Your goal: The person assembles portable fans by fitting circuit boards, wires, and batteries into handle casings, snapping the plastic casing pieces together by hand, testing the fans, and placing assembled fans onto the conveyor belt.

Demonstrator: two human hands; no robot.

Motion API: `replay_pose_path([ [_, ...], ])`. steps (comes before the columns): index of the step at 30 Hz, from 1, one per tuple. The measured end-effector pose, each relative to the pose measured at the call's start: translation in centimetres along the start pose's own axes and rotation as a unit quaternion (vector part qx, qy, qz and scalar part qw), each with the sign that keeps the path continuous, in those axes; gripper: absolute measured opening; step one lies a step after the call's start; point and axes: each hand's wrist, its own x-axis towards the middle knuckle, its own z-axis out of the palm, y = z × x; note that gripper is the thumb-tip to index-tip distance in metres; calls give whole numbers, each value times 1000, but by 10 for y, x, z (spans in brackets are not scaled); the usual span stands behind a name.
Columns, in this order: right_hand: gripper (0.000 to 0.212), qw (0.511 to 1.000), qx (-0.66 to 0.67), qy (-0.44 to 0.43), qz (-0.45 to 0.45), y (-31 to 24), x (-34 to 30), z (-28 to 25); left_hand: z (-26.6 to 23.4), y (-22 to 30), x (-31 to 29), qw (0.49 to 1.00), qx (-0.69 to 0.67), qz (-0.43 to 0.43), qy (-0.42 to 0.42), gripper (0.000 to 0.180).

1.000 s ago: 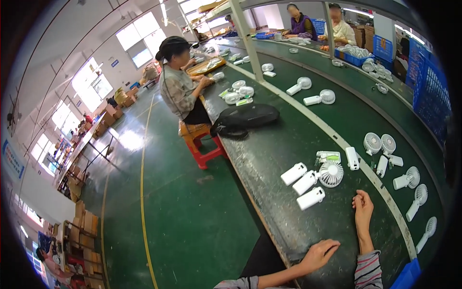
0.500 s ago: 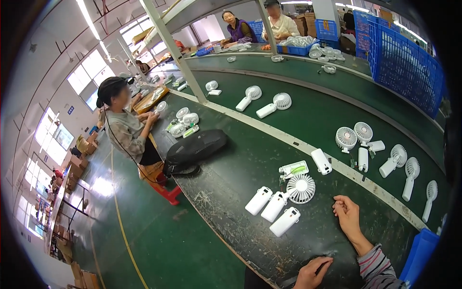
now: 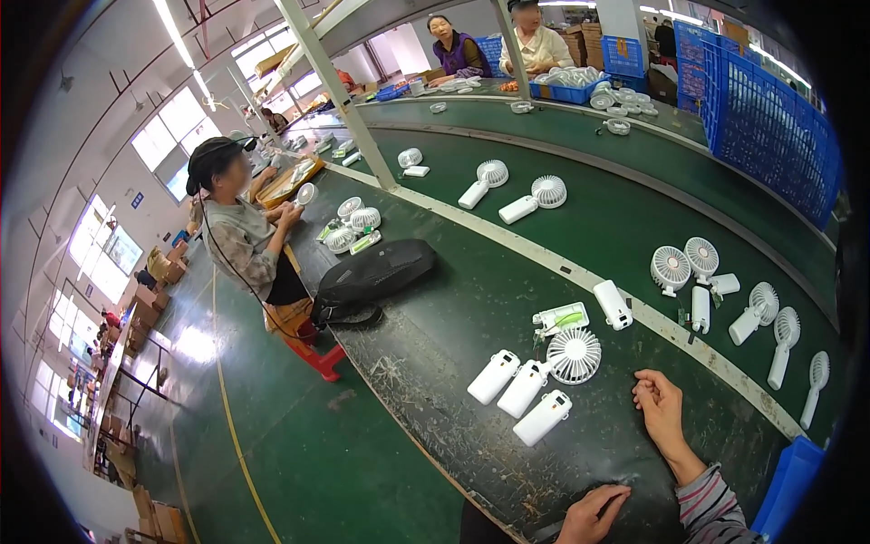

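My right hand (image 3: 662, 412) rests on the dark worktable (image 3: 417, 363), its fingers loosely curled together with nothing visible in them. Closer to the table's front edge, my left hand (image 3: 594, 515) lies with thumb and fingers drawn together, and no object shows there. Left of my right hand is a round white fan head (image 3: 574, 355), joined to an opened handle (image 3: 560, 317) with a green part inside. Three white handle casings, among them the nearest casing (image 3: 542, 418), lie beside it. Another white casing (image 3: 613, 305) sits by the pale divider strip.
Beyond the divider strip (image 3: 580, 274), a green belt (image 3: 598, 227) carries several white handheld fans (image 3: 671, 269). A black bag (image 3: 376, 279) lies on the table to the left, near a standing co-worker (image 3: 240, 227). At the lower right is a blue bin (image 3: 790, 485); blue crates (image 3: 770, 127) stand farther back.
The whole view has shifted a little, so the table items appear slightly farther right. Both my hands keep nearly the same pose and place on the table.
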Motion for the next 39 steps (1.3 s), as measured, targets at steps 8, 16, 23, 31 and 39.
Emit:
replay_pose_path([
  [8, 17, 1000, -8, 2, 0, -3, 4, 2, 0, -3, 1, 1000, -18, -7, 5, 9],
  [16, 18, 1000, -16, -7, 13, -3, 4, 2, -82, 14, 43, 994, 16, 72, 76, 35],
  [23, 18, 1000, -7, 4, 9, -6, -1, 6, -251, -39, 156, 905, -107, -21, 410, 44],
  [31, 18, 998, -53, 8, 33, -2, 3, 16, -324, -99, 206, 944, -139, -72, 291, 33],
  [39, 18, 993, -100, 25, 49, 1, 6, 15, -301, -56, 191, 975, -6, 26, 221, 25],
])
